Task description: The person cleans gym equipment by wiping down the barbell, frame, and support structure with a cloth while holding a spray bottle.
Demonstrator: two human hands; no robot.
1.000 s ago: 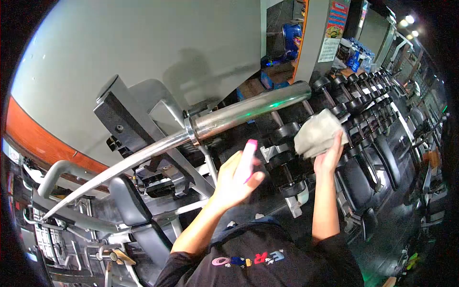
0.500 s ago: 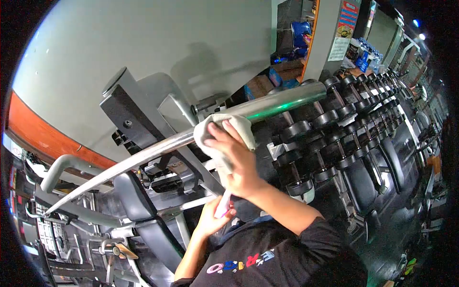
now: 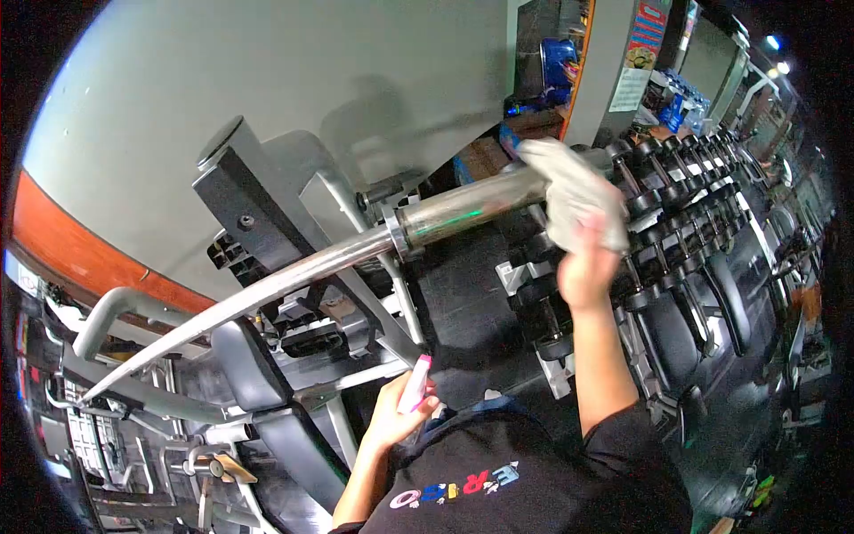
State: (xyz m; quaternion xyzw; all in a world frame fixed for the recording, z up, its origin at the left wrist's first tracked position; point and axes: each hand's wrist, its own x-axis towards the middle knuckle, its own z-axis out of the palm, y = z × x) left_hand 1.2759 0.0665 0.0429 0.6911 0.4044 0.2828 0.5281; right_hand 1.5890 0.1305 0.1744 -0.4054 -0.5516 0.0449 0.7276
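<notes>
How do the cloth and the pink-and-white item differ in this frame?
The cloth is limp and plain; the pink-and-white item is narrow and stiff-looking. The cloth overlaps the metal bar in view; the pink-and-white item sits lower, clear of it. The right hand holds the cloth, the left hand the pink-and-white item. Both are largely pale.

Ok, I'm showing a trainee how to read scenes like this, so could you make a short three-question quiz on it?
1. Which hand holds the cloth?
2. True or false: the upright pad below the bar is bright red.
3. Fill in the blank: the left hand holds an item coloured white and ____.

Key:
1. The right hand.
2. False; it is black.
3. Pink.
</notes>
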